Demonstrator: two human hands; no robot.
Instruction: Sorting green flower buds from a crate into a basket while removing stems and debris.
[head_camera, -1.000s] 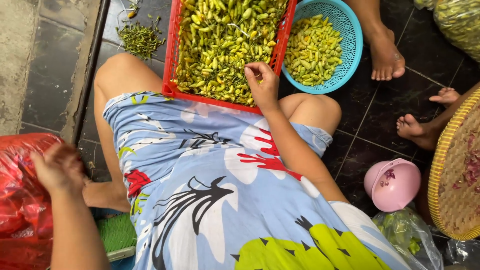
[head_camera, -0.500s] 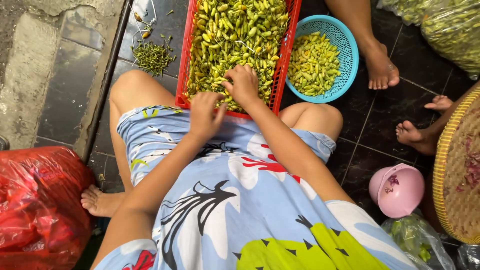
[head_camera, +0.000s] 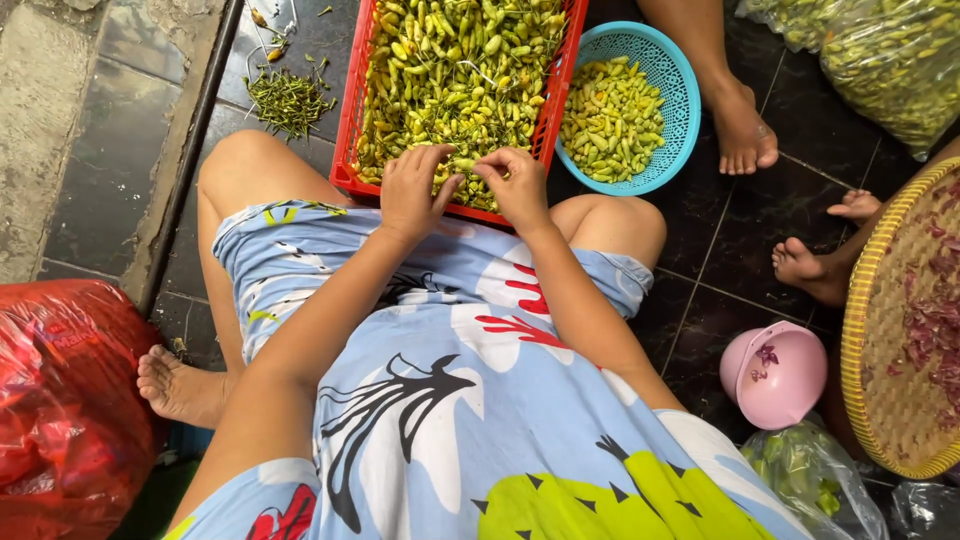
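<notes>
Small yellow-green chilli pepper (head_camera: 462, 165) at frame centre-top, pinched between both grips over the red slatted plastic crate (head_camera: 350, 130) of chillies. Left hand (head_camera: 412, 190) and right hand (head_camera: 518, 185) each closed on it with fingertips. Risks, as I judge them: pod slips back into pile; crate edge rests on knees, could tip; blue round plastic basket (head_camera: 672, 100) just beside, easy to overshoot.

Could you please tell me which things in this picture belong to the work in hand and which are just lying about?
In use:
left hand and right hand, meeting over one chilli
red crate of green chillies
blue basket of sorted chillies
stem pile

Lying about:
pink bowl
woven tray
red bag
clear bags
</notes>
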